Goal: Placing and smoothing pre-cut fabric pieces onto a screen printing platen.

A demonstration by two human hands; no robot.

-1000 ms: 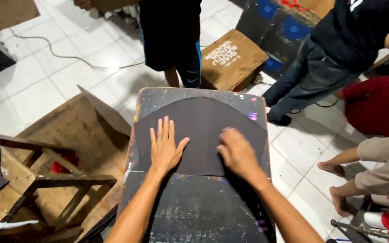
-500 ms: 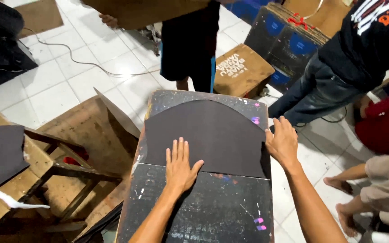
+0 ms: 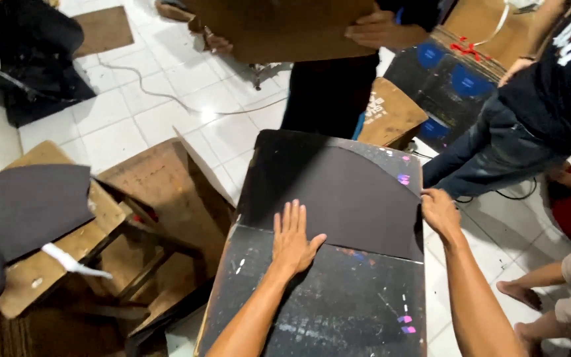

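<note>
A dark grey fan-shaped sheet (image 3: 345, 192) lies flat on a black paint-flecked board (image 3: 338, 311) in front of me. My left hand (image 3: 293, 239) presses palm-down on the sheet's near edge, fingers spread and pointing away. My right hand (image 3: 439, 213) rests at the sheet's right corner, at the board's right edge, fingers curled over that corner. Neither hand lifts anything.
A person in dark clothes (image 3: 328, 92) stands beyond the board holding a brown cardboard sheet (image 3: 279, 26). Another person in jeans (image 3: 497, 145) stands at the right. A wooden stool (image 3: 67, 244) with a dark sheet (image 3: 34, 205) sits at the left; a brown box (image 3: 391, 116) and a cable (image 3: 166, 92) lie on white tiles.
My right hand slid from the sheet's middle out to its right corner. My left hand moved back toward the near edge. The view tilted down and left.
</note>
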